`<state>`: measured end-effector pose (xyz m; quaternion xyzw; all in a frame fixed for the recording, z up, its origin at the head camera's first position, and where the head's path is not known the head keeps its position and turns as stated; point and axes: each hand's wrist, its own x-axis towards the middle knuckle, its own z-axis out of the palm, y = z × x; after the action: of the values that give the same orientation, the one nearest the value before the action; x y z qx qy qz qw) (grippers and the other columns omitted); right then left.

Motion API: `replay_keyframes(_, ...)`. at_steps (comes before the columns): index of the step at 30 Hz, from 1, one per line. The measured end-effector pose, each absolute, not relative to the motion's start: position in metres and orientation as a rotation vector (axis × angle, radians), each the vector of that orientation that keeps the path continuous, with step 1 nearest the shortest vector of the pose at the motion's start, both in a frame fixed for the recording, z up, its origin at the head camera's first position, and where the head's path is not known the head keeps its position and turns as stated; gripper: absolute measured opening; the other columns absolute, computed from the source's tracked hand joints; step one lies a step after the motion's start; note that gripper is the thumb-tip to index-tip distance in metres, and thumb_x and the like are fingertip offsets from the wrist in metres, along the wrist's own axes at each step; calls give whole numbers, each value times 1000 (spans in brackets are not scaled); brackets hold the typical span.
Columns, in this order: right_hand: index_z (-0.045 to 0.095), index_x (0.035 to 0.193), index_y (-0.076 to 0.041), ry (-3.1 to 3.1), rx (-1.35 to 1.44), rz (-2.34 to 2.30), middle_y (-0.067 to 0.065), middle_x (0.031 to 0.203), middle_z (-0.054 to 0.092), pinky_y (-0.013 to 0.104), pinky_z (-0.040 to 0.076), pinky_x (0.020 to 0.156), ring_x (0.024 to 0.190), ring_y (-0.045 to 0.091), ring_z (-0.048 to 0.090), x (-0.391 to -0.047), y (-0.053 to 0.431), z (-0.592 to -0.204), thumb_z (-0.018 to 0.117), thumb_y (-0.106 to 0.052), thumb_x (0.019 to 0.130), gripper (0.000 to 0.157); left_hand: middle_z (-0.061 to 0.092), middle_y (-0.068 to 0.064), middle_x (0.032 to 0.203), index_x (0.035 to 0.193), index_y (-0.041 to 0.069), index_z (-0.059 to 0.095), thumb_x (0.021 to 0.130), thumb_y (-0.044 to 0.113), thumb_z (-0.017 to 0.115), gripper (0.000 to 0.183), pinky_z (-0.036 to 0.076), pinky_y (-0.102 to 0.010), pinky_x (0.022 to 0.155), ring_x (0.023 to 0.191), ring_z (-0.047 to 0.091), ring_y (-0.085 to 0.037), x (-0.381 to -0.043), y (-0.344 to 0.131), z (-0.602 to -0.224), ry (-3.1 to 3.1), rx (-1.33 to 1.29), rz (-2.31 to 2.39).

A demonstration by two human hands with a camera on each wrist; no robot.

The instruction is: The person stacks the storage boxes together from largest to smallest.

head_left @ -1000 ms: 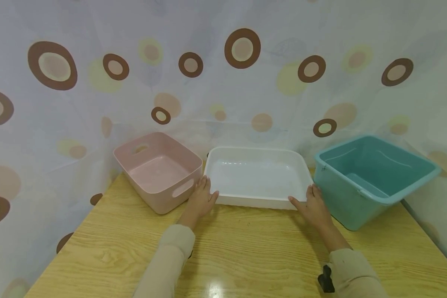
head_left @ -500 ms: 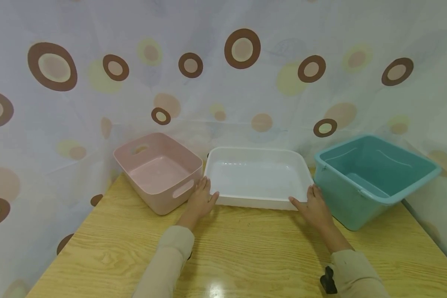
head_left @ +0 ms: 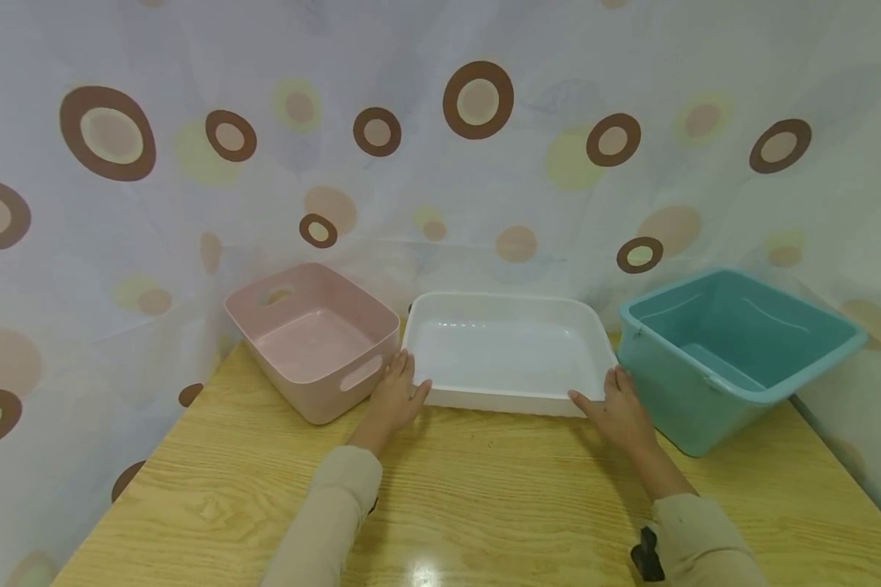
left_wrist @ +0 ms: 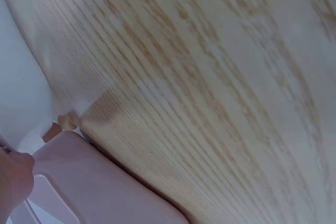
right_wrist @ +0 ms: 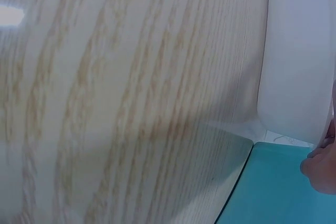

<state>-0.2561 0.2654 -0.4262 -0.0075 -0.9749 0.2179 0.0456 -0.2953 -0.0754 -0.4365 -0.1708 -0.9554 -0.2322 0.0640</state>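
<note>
A shallow white rectangular tray (head_left: 510, 352) sits at the back of the table between two bins. My left hand (head_left: 395, 399) holds its near left corner, thumb on the front wall and fingers along the left side. At the near right corner my right hand (head_left: 618, 410) holds it the same way. In the left wrist view only a bit of the left hand (left_wrist: 16, 179) shows beside the white tray wall (left_wrist: 21, 82). The right wrist view catches curled fingers of the right hand (right_wrist: 321, 169) at the tray's end (right_wrist: 296, 61).
A pink bin (head_left: 316, 342) with handle slots stands left of the tray, close to my left hand. On the right is a deeper teal tub (head_left: 693, 399), close to my right hand. Both rest on the wooden table (head_left: 484, 505). A patterned curtain (head_left: 426, 179) hangs behind.
Nearly nothing differs. Both hands stay at the tray's corners, and the whole head view shifts very slightly downward.
</note>
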Motion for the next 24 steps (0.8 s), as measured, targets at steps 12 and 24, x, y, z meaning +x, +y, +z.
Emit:
replay_keyframes(12,10,135,21,-2960,-12,634,40,143,8,62,19,105,131,54,12,-252,264,-426,41,-59,88,97,20,-26,147,137,-13,25,97,33,38,62,19,-46,113,138,17,-37,-290,-76,-435,-2859,-546,-750)
replay_keyframes(24,12,135,21,-2942,15,612,40,142,10,63,22,103,130,54,14,-248,264,-427,42,-57,89,96,21,-26,147,137,-12,26,97,34,38,62,19,-46,113,138,17,-38,-288,-78,-436,-2846,-549,-753)
